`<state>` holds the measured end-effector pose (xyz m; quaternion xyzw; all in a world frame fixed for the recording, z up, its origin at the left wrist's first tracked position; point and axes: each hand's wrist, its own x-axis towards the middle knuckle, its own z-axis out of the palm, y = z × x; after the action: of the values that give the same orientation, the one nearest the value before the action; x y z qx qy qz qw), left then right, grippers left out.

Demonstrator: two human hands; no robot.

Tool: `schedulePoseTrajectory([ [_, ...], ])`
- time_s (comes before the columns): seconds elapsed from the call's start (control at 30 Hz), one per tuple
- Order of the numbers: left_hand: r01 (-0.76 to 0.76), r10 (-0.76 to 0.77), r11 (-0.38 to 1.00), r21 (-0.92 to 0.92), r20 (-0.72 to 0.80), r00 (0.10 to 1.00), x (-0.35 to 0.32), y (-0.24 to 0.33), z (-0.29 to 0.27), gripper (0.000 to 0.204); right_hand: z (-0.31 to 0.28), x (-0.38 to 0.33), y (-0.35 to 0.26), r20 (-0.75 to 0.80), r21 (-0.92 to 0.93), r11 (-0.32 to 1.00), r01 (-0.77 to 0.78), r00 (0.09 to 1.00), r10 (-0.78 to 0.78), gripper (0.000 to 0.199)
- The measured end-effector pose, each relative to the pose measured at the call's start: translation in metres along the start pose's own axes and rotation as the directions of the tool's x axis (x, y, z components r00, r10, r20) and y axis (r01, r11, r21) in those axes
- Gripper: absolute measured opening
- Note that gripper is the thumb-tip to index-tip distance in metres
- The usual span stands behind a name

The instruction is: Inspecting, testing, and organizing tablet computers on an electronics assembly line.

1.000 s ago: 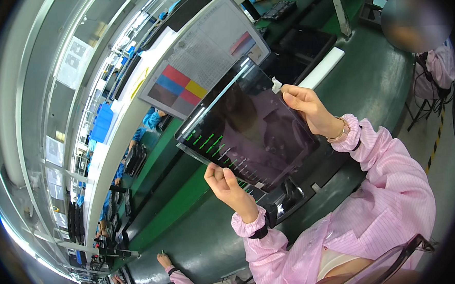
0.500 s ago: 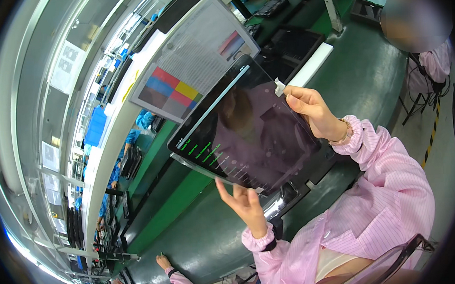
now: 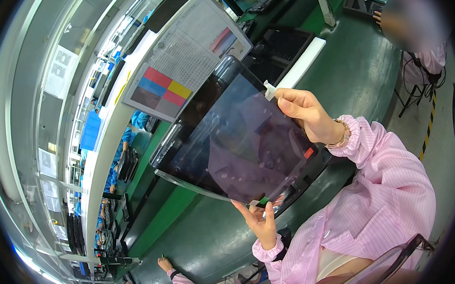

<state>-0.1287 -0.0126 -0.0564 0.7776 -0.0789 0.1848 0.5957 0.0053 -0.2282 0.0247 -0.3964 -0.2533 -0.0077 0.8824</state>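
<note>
A black tablet point(image 3: 238, 141) is held up, tilted, in front of me above the bench. Its screen shows a dark display with a small red patch and a small green patch along the near edge, plus reflections of pink clothing. My right hand point(image 3: 308, 114) is closed at the tablet's right edge, and a small crumpled white piece point(image 3: 269, 90) sticks out at its fingertips. At the near lower corner is my left hand point(image 3: 261, 225), its index finger at the edge and its thumb beside the green patch. A clear rim point(image 3: 191, 185) shows along the tablet's lower left side.
A printed sheet in a frame point(image 3: 182, 57) stands behind the tablet. Beyond it lie a black tray point(image 3: 284, 46) and a white bar point(image 3: 303, 61) on the green bench point(image 3: 359, 58). Co-workers sit at the upper right, at lower left and along the line.
The tablet's screen has gone from a list of green lines to a dark display with red and green patches. My left hand has moved right along the lower edge, its thumb now near the screen's corner.
</note>
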Motion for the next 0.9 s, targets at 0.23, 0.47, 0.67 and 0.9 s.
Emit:
schedulePoseTrajectory([
  [0.23,0.141,-0.15,0.973,-0.183,-0.032,0.988,-0.0014,0.0017,0.0043,0.088,-0.0011,0.0042,0.0063,0.026,-0.01,1.0,-0.016,1.0,0.017,0.021],
  [0.47,0.065,-0.069,0.976,-0.206,-0.009,0.998,0.0008,0.003,0.0055,0.087,0.0001,0.0052,0.0058,0.04,-0.009,1.0,-0.015,0.999,0.015,0.022],
  [0.67,0.074,-0.079,0.977,-0.198,-0.018,0.997,0.0,0.0027,0.0059,0.087,0.0015,0.0052,0.006,0.037,-0.001,1.0,-0.005,0.999,0.005,0.022],
  [0.9,0.049,-0.061,0.982,-0.184,-0.06,0.996,-0.0006,0.0002,0.0062,0.086,-0.0002,0.0046,0.0068,0.01,-0.005,1.0,-0.013,1.0,0.013,0.022],
])
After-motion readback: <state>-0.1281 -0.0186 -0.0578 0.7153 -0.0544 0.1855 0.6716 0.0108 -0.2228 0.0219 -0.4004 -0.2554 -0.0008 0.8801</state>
